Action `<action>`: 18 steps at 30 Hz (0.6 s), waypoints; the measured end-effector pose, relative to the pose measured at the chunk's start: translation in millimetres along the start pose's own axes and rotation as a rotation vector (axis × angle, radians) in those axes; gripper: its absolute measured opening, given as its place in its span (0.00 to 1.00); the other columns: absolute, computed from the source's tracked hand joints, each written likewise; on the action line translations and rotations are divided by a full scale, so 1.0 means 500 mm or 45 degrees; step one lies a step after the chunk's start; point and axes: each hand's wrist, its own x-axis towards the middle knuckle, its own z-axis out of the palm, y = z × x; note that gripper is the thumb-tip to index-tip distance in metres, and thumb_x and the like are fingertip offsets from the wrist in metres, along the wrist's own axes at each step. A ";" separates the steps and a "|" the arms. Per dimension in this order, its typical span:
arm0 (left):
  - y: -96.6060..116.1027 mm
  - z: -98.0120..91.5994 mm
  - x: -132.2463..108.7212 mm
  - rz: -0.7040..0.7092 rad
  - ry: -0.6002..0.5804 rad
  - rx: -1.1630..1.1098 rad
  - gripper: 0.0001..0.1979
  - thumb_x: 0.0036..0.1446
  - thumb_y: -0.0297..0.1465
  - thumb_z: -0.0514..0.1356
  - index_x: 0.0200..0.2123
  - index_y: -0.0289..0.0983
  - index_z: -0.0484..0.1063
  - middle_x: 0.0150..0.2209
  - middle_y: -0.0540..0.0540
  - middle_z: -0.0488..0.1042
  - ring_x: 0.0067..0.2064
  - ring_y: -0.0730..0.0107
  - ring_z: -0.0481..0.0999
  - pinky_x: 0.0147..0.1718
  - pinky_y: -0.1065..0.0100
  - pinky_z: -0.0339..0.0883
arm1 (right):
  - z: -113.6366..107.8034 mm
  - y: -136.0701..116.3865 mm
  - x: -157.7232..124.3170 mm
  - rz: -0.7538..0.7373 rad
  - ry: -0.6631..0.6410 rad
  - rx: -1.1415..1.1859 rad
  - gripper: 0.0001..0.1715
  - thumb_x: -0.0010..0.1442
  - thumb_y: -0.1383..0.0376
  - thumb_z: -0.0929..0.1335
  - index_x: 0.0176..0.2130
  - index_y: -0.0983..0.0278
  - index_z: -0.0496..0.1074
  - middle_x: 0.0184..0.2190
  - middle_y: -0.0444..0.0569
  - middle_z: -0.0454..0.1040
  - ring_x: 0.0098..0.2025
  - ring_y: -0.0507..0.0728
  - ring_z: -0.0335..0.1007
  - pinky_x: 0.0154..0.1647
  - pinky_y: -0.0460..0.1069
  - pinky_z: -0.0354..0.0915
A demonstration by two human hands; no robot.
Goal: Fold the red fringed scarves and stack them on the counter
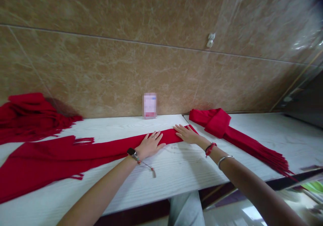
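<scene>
A long red scarf (pixel 108 151) lies along the white table, narrow and folded lengthwise on the right and spreading wider on the left. My left hand (pixel 150 145) rests flat on its narrow part, fingers stretched out and pointing away from me. Near the scarf's right end my right hand (pixel 186 134) lies flat on the cloth, fingers spread. Neither hand grips the fabric. Just right of my right hand, a second red scarf (pixel 218 125) is folded over in a knot-like shape, its fringed tail reaching toward the table's front edge.
At the far left a heap of red fringed scarves (pixel 32 118) sits against the tiled wall (pixel 113 74). A small pinkish box or card (pixel 150 105), blurred, stands against the wall. The white table (pixel 156 182) ends at a front edge close to my legs (pixel 187 209).
</scene>
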 end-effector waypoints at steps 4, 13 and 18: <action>-0.058 -0.053 -0.063 -0.143 0.059 0.046 0.29 0.63 0.45 0.41 0.62 0.36 0.48 0.64 0.40 0.44 0.65 0.58 0.41 0.59 0.52 0.39 | -0.058 -0.059 0.058 0.096 0.016 0.149 0.26 0.65 0.62 0.54 0.61 0.65 0.52 0.62 0.58 0.51 0.63 0.65 0.44 0.56 0.69 0.50; -0.251 -0.101 -0.324 -0.843 0.147 0.434 0.28 0.62 0.44 0.43 0.61 0.35 0.51 0.64 0.38 0.46 0.64 0.51 0.43 0.57 0.47 0.43 | -0.106 -0.307 0.234 -0.479 0.005 0.499 0.30 0.65 0.55 0.52 0.62 0.64 0.49 0.63 0.56 0.48 0.64 0.62 0.41 0.59 0.64 0.47; -0.360 -0.090 -0.483 -1.150 0.265 0.497 0.27 0.62 0.43 0.41 0.59 0.35 0.54 0.61 0.36 0.54 0.62 0.50 0.51 0.54 0.50 0.50 | -0.060 -0.341 0.236 -0.559 -0.019 0.550 0.28 0.66 0.57 0.51 0.62 0.62 0.52 0.62 0.55 0.52 0.63 0.61 0.47 0.58 0.64 0.49</action>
